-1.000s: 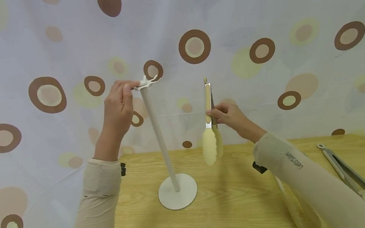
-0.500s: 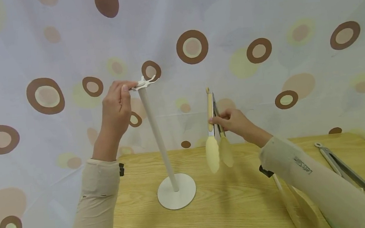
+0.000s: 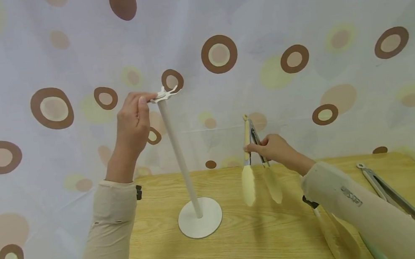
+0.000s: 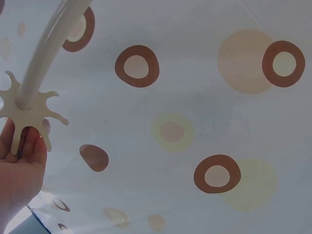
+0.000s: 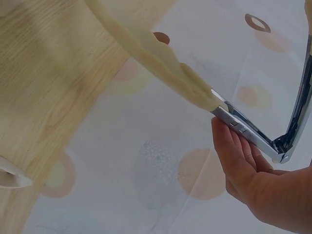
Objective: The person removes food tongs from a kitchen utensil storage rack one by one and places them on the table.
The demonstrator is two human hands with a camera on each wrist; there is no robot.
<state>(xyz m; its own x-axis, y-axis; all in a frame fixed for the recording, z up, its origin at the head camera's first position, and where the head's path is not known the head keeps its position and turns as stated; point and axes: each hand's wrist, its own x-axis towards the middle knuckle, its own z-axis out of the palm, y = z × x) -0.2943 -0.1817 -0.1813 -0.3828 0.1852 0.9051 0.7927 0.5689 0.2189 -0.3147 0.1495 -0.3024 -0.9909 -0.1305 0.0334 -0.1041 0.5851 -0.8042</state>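
A white stand point(image 3: 181, 157) with a round base point(image 3: 201, 227) rises from the table, its pole leaning left in the head view. My left hand point(image 3: 131, 122) pinches the edge of its hooked top point(image 3: 166, 95); in the left wrist view fingers show behind the prongs point(image 4: 29, 117). To the right of the pole, my right hand point(image 3: 279, 149) holds a pair of tongs point(image 3: 249, 184) with cream tips, hanging tips down above the table's back part. Its two arms are spread apart. In the right wrist view, fingers point(image 5: 231, 146) lie along one metal arm point(image 5: 243, 129) near the hinge.
Cream-headed utensils point(image 3: 330, 234) lie on the wooden table point(image 3: 265, 250), partly hidden under my right forearm. Grey-handled tongs point(image 3: 393, 194) lie at the right. A pale green edge point(image 3: 372, 251) shows near the front. A patterned sheet point(image 3: 196, 21) hangs behind the table.
My right hand has moved down and slightly right with the tongs, whose arms have spread from nearly together to apart. My left hand keeps its hold on the stand's top.
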